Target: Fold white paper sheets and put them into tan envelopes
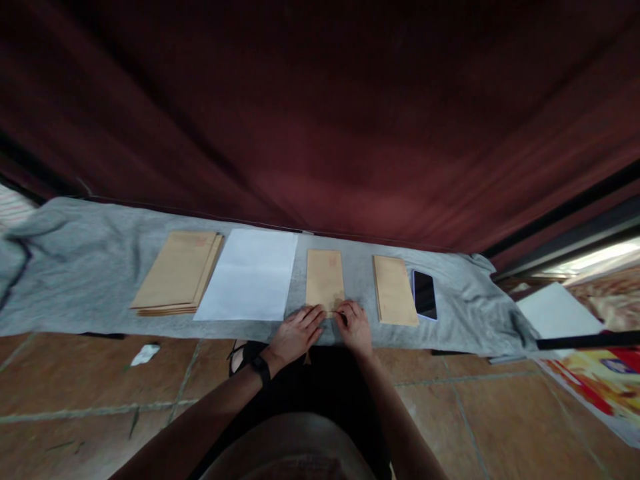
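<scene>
A small brown paper envelope lies upright in front of me on the grey cloth, a faint reddish mark near its top right. My left hand, with a dark band on the wrist, has its fingers closed together on the envelope's lower left corner. At the lower right corner, my right hand has its fingers bent in a pinch on the near edge. The fingertips partly hide that edge. Right of them lies a slim stack of brown envelopes. White paper sheets lie to the left.
A thicker stack of larger brown envelopes sits at the left. A phone lies right of the slim stack. Grey cloth covers the narrow table. Dark red fabric hangs behind it. A colourful printed box stands at the right.
</scene>
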Demonstrator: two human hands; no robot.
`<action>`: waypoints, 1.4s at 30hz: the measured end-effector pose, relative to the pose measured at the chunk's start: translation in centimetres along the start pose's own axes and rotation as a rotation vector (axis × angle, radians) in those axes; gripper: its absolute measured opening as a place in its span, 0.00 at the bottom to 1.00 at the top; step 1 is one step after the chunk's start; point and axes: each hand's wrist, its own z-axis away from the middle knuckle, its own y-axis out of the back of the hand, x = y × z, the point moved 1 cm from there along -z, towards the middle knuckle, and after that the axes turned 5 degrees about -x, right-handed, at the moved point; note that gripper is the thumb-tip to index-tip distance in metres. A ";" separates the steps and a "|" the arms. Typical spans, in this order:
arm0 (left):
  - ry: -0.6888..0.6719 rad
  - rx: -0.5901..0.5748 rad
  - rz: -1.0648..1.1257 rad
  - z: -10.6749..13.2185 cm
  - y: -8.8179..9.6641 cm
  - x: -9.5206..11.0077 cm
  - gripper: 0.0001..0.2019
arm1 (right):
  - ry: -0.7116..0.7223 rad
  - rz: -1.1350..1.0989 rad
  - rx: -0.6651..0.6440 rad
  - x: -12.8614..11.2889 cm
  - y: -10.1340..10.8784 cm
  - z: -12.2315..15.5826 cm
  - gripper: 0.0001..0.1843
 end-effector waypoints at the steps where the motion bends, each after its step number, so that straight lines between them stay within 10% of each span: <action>1: 0.003 -0.002 -0.003 0.0 0.0 0.0 0.19 | -0.004 0.000 0.005 0.0 0.0 0.0 0.07; 16: 0.011 -0.058 -0.048 0.4 -0.7 -0.1 0.21 | 0.179 0.117 -0.065 -4.9 -2.0 2.7 0.27; 26: 0.023 -0.001 -0.005 -0.2 -0.2 -1.0 0.20 | 0.191 0.220 -0.096 -1.6 0.3 4.0 0.28; 42: 0.058 -0.074 -0.010 -15.8 -2.0 -6.4 0.26 | 0.141 0.213 -0.062 -2.5 0.4 3.6 0.28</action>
